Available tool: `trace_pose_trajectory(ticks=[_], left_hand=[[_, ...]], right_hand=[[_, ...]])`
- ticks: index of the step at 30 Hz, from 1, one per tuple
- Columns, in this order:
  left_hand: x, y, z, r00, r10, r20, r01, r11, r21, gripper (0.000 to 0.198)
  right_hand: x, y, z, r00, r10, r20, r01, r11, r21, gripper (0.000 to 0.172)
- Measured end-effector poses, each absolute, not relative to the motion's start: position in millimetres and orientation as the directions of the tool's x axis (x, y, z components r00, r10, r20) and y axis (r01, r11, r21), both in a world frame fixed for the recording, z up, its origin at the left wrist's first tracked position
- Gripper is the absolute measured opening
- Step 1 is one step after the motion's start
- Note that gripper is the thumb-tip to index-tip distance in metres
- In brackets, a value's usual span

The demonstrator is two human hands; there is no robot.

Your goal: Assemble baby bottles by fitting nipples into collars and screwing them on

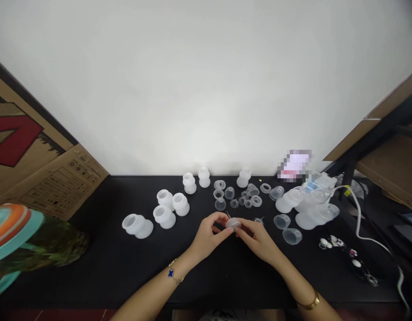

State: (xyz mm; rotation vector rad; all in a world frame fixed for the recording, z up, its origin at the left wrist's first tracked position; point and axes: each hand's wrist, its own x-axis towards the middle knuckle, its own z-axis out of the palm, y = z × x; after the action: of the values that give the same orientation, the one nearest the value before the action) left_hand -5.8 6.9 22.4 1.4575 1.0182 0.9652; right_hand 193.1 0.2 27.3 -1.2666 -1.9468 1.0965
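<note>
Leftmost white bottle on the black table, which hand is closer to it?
Left. The left hand is to the right of the white bottle; the right hand is farther right, beyond the left one.

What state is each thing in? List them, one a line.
Clear round part: held
Left grip: closed on that part
Right grip: closed on it too
Front-left white bottles: standing, mouths open
Right-side white bottles: topped with clear domes
Loose clear domes: off the bottles
Screen: lit, content pixelated
Teal-rimmed jar: closure unclear
Bracelet: worn
Gold bangle: worn
</note>
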Motion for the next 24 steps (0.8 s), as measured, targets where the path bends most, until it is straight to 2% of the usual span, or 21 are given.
trace_pose_trajectory(ticks=[24], left_hand=[[-5.0,5.0,25.1,0.336,0.941,0.030,0.086,-0.062,0.994,0.021]], right_hand=[[192.7,2.4,21.0,-0.306,0.951,0.033,0.490,0.188,-0.851,0.023]])
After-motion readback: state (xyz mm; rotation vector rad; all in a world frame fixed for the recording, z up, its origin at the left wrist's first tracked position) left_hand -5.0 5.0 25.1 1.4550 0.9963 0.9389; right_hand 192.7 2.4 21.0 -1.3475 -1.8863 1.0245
